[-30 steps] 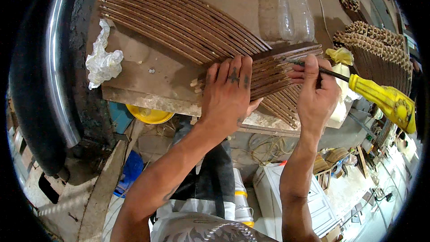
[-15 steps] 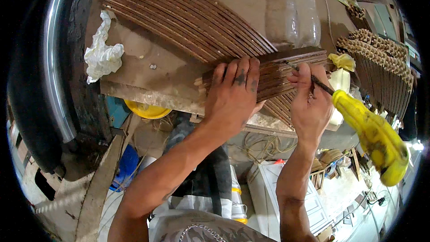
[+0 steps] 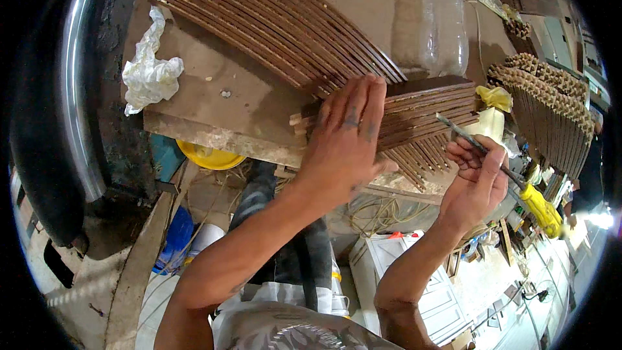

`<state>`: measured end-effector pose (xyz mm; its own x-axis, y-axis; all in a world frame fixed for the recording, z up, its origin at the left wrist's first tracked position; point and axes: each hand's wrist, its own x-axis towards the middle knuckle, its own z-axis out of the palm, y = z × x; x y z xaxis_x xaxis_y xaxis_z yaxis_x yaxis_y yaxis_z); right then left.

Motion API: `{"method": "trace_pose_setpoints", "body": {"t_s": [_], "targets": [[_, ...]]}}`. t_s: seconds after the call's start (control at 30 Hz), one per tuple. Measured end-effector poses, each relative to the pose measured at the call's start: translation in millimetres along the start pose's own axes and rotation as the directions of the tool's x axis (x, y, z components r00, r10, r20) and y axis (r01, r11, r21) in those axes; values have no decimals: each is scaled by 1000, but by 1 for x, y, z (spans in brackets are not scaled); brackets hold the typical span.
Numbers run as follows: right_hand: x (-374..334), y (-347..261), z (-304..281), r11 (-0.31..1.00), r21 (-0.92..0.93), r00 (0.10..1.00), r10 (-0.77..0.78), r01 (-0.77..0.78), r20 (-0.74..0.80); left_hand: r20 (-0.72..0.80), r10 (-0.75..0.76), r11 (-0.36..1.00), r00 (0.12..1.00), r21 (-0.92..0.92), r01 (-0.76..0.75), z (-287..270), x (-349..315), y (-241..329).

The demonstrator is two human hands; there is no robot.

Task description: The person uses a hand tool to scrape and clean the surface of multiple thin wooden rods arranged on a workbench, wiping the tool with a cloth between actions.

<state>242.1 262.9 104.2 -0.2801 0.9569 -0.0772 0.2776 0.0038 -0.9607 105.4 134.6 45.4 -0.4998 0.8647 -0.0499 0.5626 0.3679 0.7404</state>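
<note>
Head view: the bundle of dark brown slats (image 3: 414,113) lay aslant at the workbench's (image 3: 220,65) front edge, across a longer row of slats (image 3: 272,32). Half a second earlier, the yellow-handled tool (image 3: 541,210) had worked close in at the bundle's right-hand end; now the right hand (image 3: 476,178) had pulled back, swinging the tip outward, so contact there looked to me eased off. I couldn't tell whether the tip touched wood. Right thumb and fingers were closed around the thin shaft; the left hand (image 3: 346,133) lay loosely open over the bundle, fingers stretched, thumb apart. Beyond were a crumpled yellow cloth (image 3: 495,98) just beside the slat ends and white paper (image 3: 152,74) off left.
</note>
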Motion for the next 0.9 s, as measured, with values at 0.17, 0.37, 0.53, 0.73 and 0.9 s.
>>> {"method": "trace_pose_setpoints", "body": {"t_s": [0.17,0.37,0.53,0.73,0.9], "targets": [[-1,11,1,991,122,997,55,-48,-57,-172,-150,979,974,-163,122,-57,-39,-29],[-41,-2,51,959,241,989,138,-148,56,-262,-712,650,651,-598,469,-102,-121,-129],[-100,-15,110,975,197,881,-6,-100,474,-404,-729,676,553,-298,673,-130,-142,-164],[-139,-13,197,965,264,748,-182,10,638,-506,-788,614,351,-600,513,-157,-129,-203],[-149,10,267,948,313,794,-230,53,562,-284,-888,368,363,-910,189,-162,-119,-264]]}}
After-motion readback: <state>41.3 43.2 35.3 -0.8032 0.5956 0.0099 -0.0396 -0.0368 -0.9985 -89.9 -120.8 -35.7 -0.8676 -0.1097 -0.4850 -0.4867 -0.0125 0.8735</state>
